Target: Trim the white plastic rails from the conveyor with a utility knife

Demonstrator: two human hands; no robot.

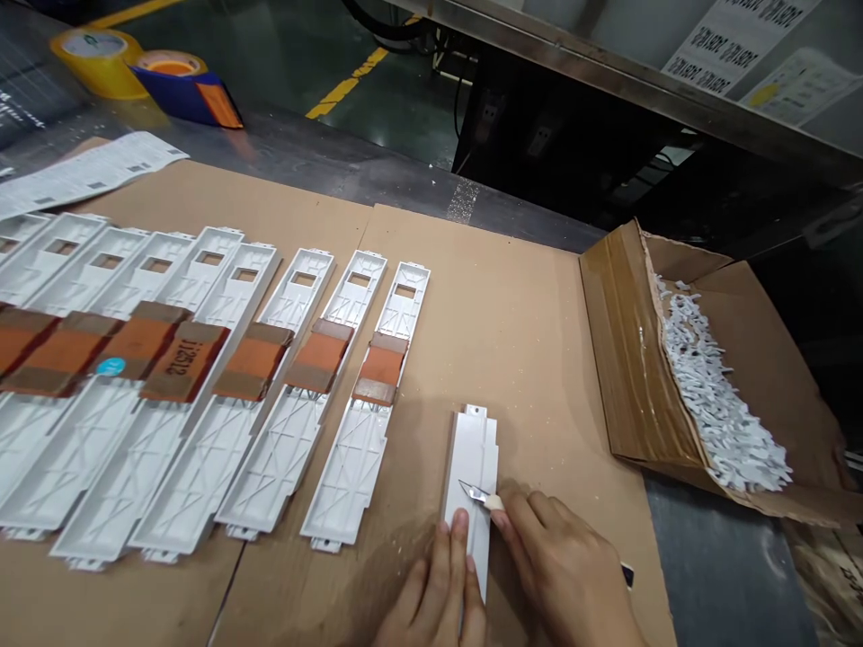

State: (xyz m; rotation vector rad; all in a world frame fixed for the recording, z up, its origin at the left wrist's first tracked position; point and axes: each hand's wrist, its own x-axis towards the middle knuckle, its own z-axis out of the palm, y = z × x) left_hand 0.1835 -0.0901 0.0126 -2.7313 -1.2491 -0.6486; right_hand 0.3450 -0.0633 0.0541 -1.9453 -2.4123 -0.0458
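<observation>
A white plastic panel (470, 458), long and narrow with a stepped right edge, lies smooth face up in front of me. My left hand (441, 584) grips its lower part, fingertips on the face and left edge. In my right hand (566, 562) is a craft knife (482, 496), its blade pointing left over the middle of the panel. Whether the blade touches the surface I cannot tell. The near end of the panel is partly hidden by my left hand.
Several similar panels (351, 458) lie ribbed side up at left, with orange-brown blocks (381, 367) across them. Cardboard (512, 314) covers the table. At right a cardboard box (627, 359) holds white scraps (715, 395). Tape rolls (101, 63) and a printed sheet (87, 171) lie far left.
</observation>
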